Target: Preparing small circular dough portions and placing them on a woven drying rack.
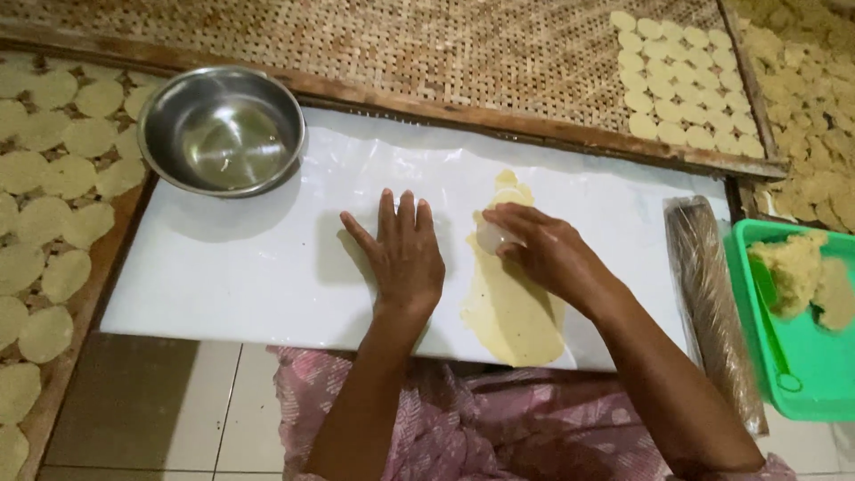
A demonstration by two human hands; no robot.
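Two hands are seen at centre frame, the left hand [405, 254] and the right hand [543, 249]. One steel bowl [221, 130] is counted at upper left, one wrapped rolling pin [710, 303] at right, one green tray [815, 356] at far right, and one sheet of rolled dough [509, 307]. The many small dough discs [681, 85] cannot be counted exactly.

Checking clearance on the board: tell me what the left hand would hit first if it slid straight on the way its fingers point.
The left hand lies flat, fingers pointing away from the person. Ahead is bare white sheet, then probably the wooden frame edge of the woven tray.
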